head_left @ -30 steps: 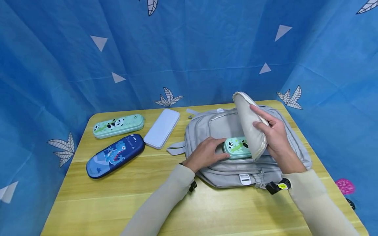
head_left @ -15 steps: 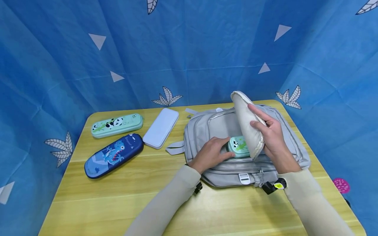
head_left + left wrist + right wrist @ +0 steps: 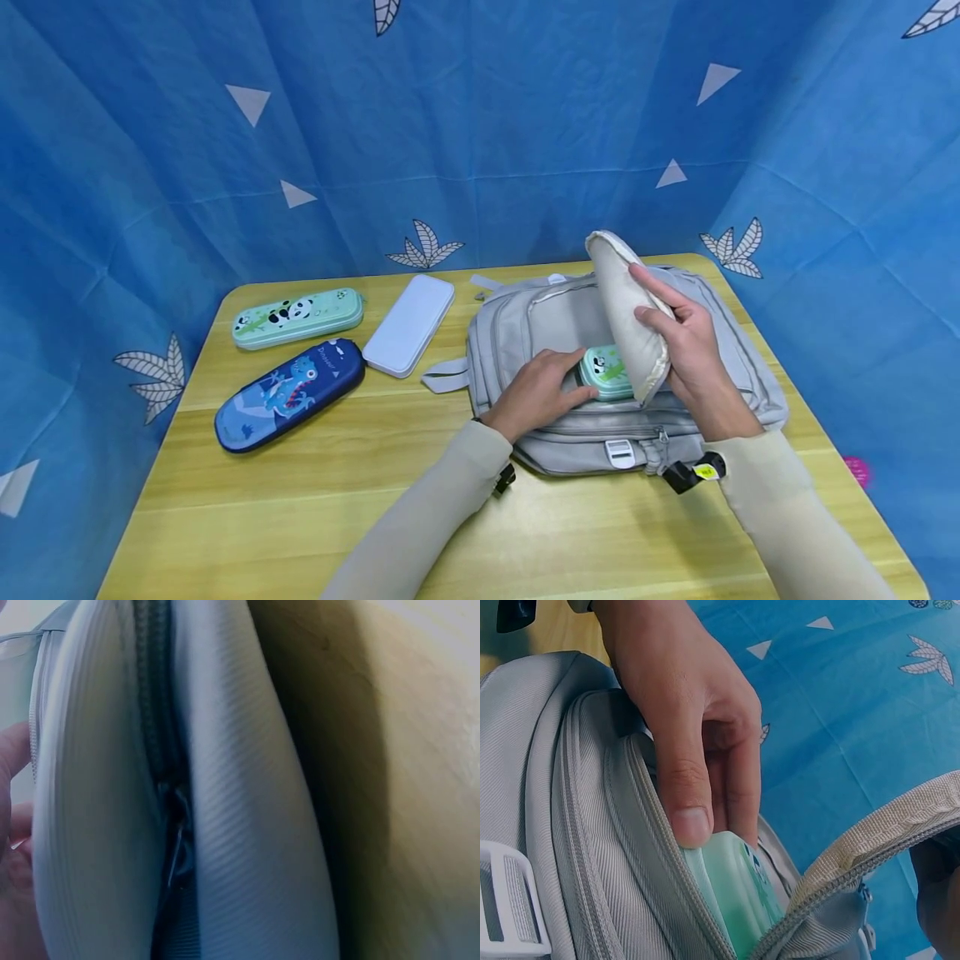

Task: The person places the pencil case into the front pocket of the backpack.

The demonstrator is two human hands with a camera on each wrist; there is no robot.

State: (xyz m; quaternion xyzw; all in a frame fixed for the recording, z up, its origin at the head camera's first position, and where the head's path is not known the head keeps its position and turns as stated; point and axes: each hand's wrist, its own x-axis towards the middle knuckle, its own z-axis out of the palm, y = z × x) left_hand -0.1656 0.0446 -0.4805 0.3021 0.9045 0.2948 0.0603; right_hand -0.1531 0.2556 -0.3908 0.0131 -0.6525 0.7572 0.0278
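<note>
A mint-green pencil case [image 3: 606, 373] with a panda print lies partly inside the front pocket of a grey backpack [image 3: 517, 333]. My left hand [image 3: 536, 393] pinches the case's left end, thumb on the near edge and fingers on the far edge. From the right wrist view, the thumb of this hand [image 3: 686, 735] presses the green case [image 3: 739, 892] beside the pocket zip. My right hand [image 3: 693, 358] grips the pocket's pale-lined flap [image 3: 630, 321] and holds it raised. That flap hides the right part of the case. Mostly the backpack's side [image 3: 247, 795] fills the left wrist view.
Left of the backpack lie a second green panda pencil case [image 3: 300, 318], a dark blue dinosaur pencil case [image 3: 292, 396] and a white case [image 3: 409, 325]. All rest on a wooden table [image 3: 300, 517], with a blue curtain [image 3: 525, 125] behind it.
My left hand has moved right, sliding the green pencil case farther under the flap, mostly during the first half second. My right hand keeps the flap raised.
</note>
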